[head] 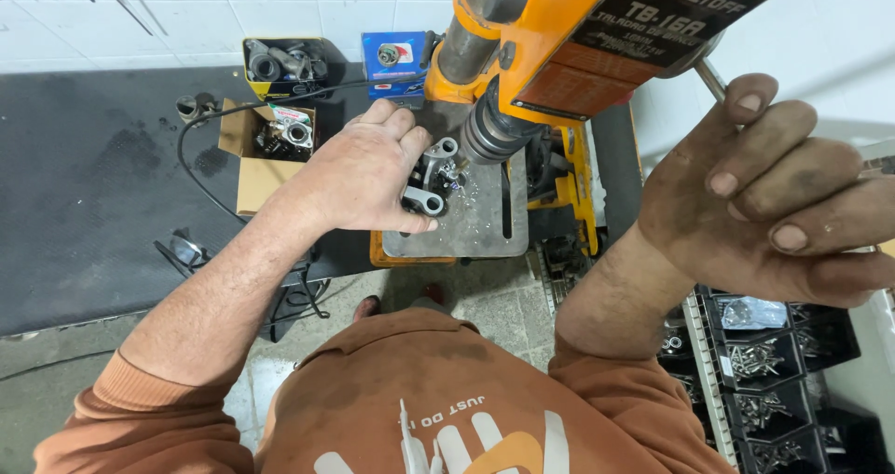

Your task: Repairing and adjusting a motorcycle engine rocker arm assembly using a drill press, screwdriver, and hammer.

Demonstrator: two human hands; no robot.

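left hand (368, 171) clamped on grey metal casting (431, 183), pinned to drill table (480, 222) under the chuck (489, 131) | right hand (774, 190) curled round feed lever (710, 78) | step: drilling, judged | next calls for steady pull, firm hold | cardboard box (256, 152) left

I see the grey drill-press table (480, 227) carrying a small metal casting (431, 187) amid scattered shavings (471, 192). Behind it, the black mat (84, 185) bears an open cardboard box (250, 171) and a yellow bin of parts (280, 64).
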